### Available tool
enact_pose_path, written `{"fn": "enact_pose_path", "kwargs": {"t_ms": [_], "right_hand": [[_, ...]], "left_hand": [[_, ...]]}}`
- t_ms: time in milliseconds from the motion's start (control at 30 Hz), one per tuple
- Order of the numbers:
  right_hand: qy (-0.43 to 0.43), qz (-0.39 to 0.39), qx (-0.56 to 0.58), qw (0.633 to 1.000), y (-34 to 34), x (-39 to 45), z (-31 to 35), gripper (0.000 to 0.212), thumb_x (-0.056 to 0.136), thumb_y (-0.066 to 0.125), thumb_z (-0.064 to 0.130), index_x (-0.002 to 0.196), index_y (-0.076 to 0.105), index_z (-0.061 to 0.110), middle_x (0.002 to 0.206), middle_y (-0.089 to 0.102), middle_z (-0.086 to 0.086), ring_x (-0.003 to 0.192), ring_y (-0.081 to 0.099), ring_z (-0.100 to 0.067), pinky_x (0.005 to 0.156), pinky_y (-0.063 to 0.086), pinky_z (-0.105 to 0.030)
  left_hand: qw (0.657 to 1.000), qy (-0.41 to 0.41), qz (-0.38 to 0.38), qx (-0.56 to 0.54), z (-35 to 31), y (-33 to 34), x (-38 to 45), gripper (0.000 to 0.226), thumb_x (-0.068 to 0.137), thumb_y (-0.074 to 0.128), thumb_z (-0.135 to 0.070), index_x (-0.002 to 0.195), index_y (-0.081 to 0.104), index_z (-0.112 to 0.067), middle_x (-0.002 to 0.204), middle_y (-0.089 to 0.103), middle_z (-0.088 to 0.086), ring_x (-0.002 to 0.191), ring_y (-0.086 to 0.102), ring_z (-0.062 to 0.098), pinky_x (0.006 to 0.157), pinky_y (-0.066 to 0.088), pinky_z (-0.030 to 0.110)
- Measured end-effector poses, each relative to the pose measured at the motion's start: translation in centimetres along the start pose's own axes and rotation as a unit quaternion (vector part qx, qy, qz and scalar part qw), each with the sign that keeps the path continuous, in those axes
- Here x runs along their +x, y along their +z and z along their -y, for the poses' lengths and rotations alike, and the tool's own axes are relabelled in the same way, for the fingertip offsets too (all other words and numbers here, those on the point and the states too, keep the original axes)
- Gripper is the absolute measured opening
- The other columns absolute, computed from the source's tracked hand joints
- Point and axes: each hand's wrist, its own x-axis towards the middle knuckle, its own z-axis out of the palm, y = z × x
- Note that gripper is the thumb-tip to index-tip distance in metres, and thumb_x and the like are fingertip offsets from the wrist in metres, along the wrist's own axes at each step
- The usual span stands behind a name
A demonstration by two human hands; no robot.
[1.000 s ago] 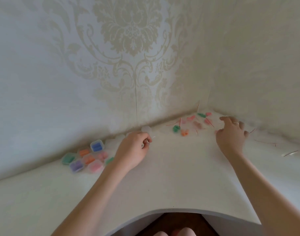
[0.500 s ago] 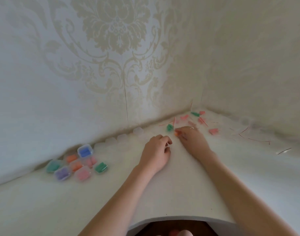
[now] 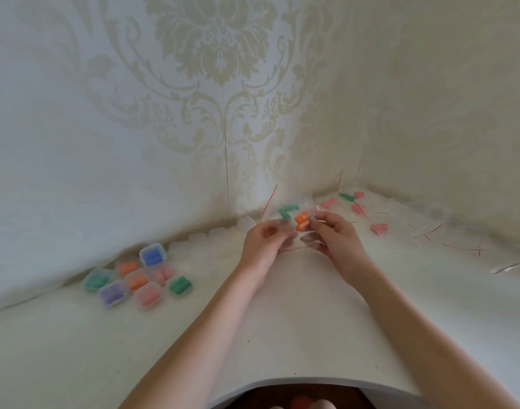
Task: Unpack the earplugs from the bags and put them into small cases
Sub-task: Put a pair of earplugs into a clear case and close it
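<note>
both hands, left hand (image 3: 266,240) and right hand (image 3: 337,236), are pinching one clear bag (image 3: 307,228) holding two orange earplugs (image 3: 301,221); eight filled cases (image 3: 136,278) are sitting well left of the grip

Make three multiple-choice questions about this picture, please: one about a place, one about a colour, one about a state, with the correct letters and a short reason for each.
1. Where do the filled cases lie?
A. left of the hands, near the wall
B. on the floor
C. between the two hands

2. What colour are the earplugs in the bag held between the hands?
A. blue
B. orange
C. purple

3. What are the left hand and right hand doing?
A. resting flat on the table
B. both holding the bag
C. closing a case

Answers: 1 A, the cluster sits on the table at the left wall. 2 B, the pair looks orange. 3 B, fingers of both hands pinch the clear bag.
</note>
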Motion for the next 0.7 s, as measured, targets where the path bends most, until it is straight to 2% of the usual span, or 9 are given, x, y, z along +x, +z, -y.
{"fn": "enact_pose_path", "kwargs": {"t_ms": [33,200,367,500,567,633,700], "right_hand": [[0.009,-0.003,0.003,1.0,0.1,0.0,-0.1,0.015,0.096,0.052,0.009,0.09,0.066,0.013,0.081,0.069,-0.003,0.062,0.063,-0.013,0.062,0.053,-0.02],[0.052,0.022,0.016,0.998,0.4,0.0,0.1,0.016,0.094,0.058,0.023,0.103,0.063,0.011,0.086,0.071,-0.004,0.068,0.065,-0.018,0.071,0.053,-0.033],[0.013,0.012,-0.073,0.997,0.3,-0.1,-0.5,0.015,0.09,0.064,0.012,0.105,0.063,0.012,0.077,0.07,-0.005,0.062,0.061,-0.013,0.059,0.051,-0.023],[0.005,-0.053,-0.079,0.995,0.0,0.1,-0.4,0.011,0.091,0.062,0.012,0.094,0.068,0.021,0.063,0.065,0.001,0.047,0.054,-0.01,0.049,0.046,-0.019],[0.002,-0.076,-0.09,0.993,-0.1,0.3,-0.4,0.011,0.09,0.064,0.014,0.091,0.071,0.022,0.064,0.063,0.001,0.044,0.052,-0.008,0.047,0.044,-0.017],[-0.002,-0.115,-0.084,0.99,-0.4,0.7,-0.6,0.01,0.09,0.062,0.013,0.095,0.071,0.016,0.066,0.063,-0.003,0.043,0.053,-0.008,0.044,0.045,-0.018],[-0.004,-0.194,-0.055,0.979,-1.1,1.2,-0.6,0.013,0.092,0.058,0.01,0.1,0.068,0.006,0.07,0.063,-0.008,0.044,0.057,-0.008,0.044,0.048,-0.019]], "left_hand": [[1.0,-0.004,0.0,-0.029,-0.1,-0.1,-0.1,0.002,0.087,0.066,-0.008,0.089,0.066,-0.007,0.07,0.071,0.002,0.061,0.066,0.011,0.059,0.052,0.017],[0.998,0.008,-0.037,-0.041,-0.4,-0.1,0.0,0.016,0.089,0.06,0.001,0.077,0.064,-0.01,0.056,0.067,0.0,0.046,0.06,0.008,0.052,0.052,0.017],[0.998,0.029,-0.042,-0.026,-0.2,-0.2,-0.1,0.015,0.087,0.063,0.0,0.075,0.063,-0.009,0.06,0.068,0.001,0.053,0.066,0.01,0.054,0.052,0.018],[0.997,0.052,-0.058,0.0,-0.1,-0.3,-0.2,0.017,0.082,0.07,-0.003,0.069,0.061,-0.007,0.055,0.066,-0.001,0.05,0.063,0.009,0.055,0.052,0.018],[0.996,0.054,-0.067,0.016,-0.1,-0.3,-0.2,0.018,0.081,0.073,-0.006,0.071,0.058,-0.005,0.053,0.064,-0.002,0.047,0.06,0.008,0.052,0.051,0.018],[0.996,0.051,-0.07,0.017,-0.1,-0.3,-0.3,0.022,0.08,0.074,-0.006,0.07,0.054,-0.005,0.051,0.062,-0.001,0.044,0.057,0.008,0.049,0.05,0.018],[0.997,0.045,-0.064,0.013,-0.3,-0.3,-0.3,0.023,0.081,0.073,-0.006,0.069,0.053,-0.006,0.054,0.062,0.002,0.043,0.056,0.008,0.049,0.05,0.018]]}}
